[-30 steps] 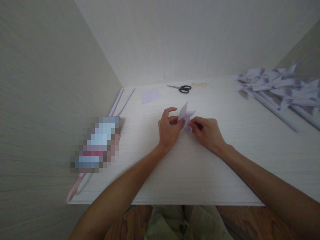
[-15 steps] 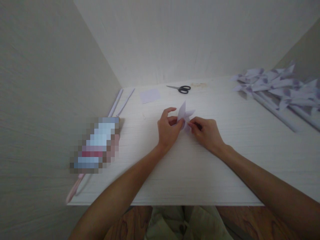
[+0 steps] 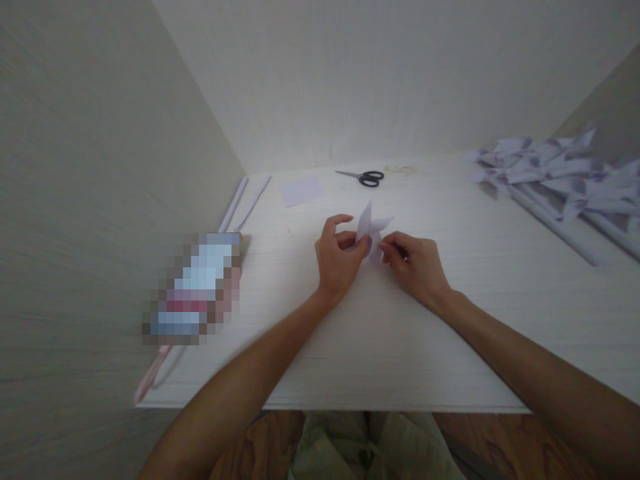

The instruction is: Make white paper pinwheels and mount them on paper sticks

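A pale lilac paper pinwheel point(image 3: 366, 219) with pointed blades is held above the table in front of me. My left hand point(image 3: 340, 257) pinches its middle between thumb and fingers, the index finger arched above. Just to its right, my right hand point(image 3: 413, 263) has thumb and fingertips pressed together close to the lower right blade. Whatever they grip is too small to make out. Black-handled scissors point(image 3: 370, 178) lie beyond the hands, pointing left. A flat lilac paper sheet point(image 3: 302, 191) lies to their left.
Several finished-looking paper pinwheels point(image 3: 535, 163) with rolled paper sticks point(image 3: 560, 230) are piled at the right. Two thin paper rolls point(image 3: 233, 203) lie by the left wall, behind a blurred-out object point(image 3: 197, 287) with a pink strap point(image 3: 150, 380). Walls enclose the white table point(image 3: 350, 360).
My right fingertips have shifted slightly to the right, away from the pinwheel's centre. One blade points a little further right. My left hand keeps its hold.
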Available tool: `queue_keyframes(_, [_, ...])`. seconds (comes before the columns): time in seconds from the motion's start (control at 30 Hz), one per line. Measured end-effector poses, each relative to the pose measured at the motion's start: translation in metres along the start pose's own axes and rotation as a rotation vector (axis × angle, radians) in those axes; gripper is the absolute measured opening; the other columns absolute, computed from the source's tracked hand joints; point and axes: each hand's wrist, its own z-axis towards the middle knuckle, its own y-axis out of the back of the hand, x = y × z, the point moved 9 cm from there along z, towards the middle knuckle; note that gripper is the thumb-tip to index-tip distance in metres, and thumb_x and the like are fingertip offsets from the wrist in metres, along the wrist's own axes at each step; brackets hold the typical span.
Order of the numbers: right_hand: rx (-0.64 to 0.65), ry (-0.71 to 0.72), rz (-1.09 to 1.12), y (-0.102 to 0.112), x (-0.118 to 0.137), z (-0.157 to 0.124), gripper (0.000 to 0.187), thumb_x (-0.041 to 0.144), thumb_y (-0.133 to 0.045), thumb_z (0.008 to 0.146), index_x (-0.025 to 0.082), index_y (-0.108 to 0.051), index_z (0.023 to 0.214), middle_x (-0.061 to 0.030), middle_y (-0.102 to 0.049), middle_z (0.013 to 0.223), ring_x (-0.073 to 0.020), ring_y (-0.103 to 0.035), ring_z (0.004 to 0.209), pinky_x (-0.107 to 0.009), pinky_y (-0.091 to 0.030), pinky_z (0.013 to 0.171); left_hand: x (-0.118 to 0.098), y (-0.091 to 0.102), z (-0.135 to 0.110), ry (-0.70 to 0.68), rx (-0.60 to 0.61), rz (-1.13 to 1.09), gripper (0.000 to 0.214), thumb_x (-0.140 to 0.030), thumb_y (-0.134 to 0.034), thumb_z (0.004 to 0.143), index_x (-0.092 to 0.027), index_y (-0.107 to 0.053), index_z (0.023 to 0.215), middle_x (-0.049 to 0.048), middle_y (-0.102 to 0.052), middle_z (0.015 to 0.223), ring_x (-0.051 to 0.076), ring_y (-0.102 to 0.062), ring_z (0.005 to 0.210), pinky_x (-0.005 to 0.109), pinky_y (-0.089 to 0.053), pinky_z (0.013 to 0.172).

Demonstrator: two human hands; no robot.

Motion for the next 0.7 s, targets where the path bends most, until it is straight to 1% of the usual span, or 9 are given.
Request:
queue_keyframes(0.3, [0.005, 0.001, 0.017, 0.0003, 0.0001, 0.0003, 0.019, 0.019, -0.044, 0.076, 0.017, -0.054, 0.060, 0.0011, -0.054, 0.050, -0.0094, -0.047, 0.045, -0.021, -0.034, 0.049, 0.0009, 0.0022, 0.0009, 0.004, -0.016, 0.001, 0.035, -0.018, -0.059, 0.063, -0.020, -0.042, 0.094, -0.0027, -0.063, 0.064, 0.011, -0.061, 0.057, 0.021, -0.047, 0.054])
queue_keyframes(0.7, [-0.007, -0.015, 0.031, 0.0014, -0.0004, 0.0004, 0.020, 0.021, -0.044, 0.077, 0.017, -0.053, 0.059, 0.0011, -0.054, 0.050, -0.0087, -0.045, 0.044, -0.021, -0.032, 0.047, -0.0003, -0.0021, -0.0006, -0.008, 0.017, 0.007, 0.034, -0.019, -0.058, 0.065, -0.020, -0.042, 0.095, -0.0023, -0.063, 0.066, 0.011, -0.061, 0.060, 0.022, -0.048, 0.057])
